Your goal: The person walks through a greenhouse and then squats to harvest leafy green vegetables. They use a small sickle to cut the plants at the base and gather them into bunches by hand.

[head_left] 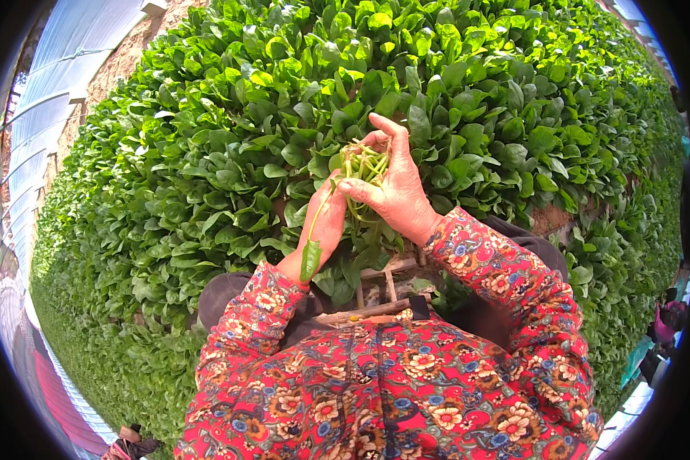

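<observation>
Between my two hands is a bunch of spinach (pixel 366 165), its pale green stems turned up toward the far side and its leaves hanging below. My left hand (pixel 328 215) is wrapped round the bunch from the left, its fingers partly hidden behind the stems. Across that wrist dangles a loose stem with one leaf (pixel 310 259). My right hand (pixel 397 184) curves over the bunch from the right, thumb on the near side and fingers bent round the stem ends.
Dense growing spinach (pixel 230 153) fills the ground on all sides. A small wooden frame (pixel 387 285) lies between my knees. Along the left runs an earthen wall (pixel 123 65) with clear plastic sheeting (pixel 50 100). Dark and pink items (pixel 667 322) lie at the far right edge.
</observation>
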A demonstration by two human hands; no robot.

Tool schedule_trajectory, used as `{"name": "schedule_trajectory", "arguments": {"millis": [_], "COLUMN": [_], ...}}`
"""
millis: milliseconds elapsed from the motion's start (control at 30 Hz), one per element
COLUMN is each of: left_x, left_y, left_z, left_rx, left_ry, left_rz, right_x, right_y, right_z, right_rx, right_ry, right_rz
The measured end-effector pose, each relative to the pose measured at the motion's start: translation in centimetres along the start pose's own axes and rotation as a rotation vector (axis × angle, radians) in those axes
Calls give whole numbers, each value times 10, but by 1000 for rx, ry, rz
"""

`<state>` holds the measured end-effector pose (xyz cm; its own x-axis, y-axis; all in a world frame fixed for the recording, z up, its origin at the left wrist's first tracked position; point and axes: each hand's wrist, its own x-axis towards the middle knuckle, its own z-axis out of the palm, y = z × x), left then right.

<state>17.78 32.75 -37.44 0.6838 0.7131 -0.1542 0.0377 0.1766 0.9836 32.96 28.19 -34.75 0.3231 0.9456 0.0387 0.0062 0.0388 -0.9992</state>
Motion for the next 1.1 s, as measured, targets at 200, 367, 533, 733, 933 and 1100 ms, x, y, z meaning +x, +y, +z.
{"name": "schedule_trajectory", "arguments": {"millis": [200, 367, 533, 733, 933, 1100], "left_x": [-3, -1, 0, 7, 28, 30], "left_y": [-18, 1, 9, 10, 43, 57], "left_z": [-3, 13, 9, -9, -69, -28], "left_rx": [96, 127, 157, 7, 111, 46], "left_ry": [106, 130, 82, -40, 320, 5], "left_rz": [-15, -86, -59, 121, 93, 283], "right_x": [6, 5, 5, 24, 42, 30], "right_y": [6, 5, -7, -28, -38, -23], "right_z": [3, -3, -5, -23, -50, -33], "right_rx": [-203, -98, -84, 225, 291, 138], "right_ry": [40, -16, -40, 4, 56, -27], "right_rz": [-137, -47, -74, -91, -57, 34]}}
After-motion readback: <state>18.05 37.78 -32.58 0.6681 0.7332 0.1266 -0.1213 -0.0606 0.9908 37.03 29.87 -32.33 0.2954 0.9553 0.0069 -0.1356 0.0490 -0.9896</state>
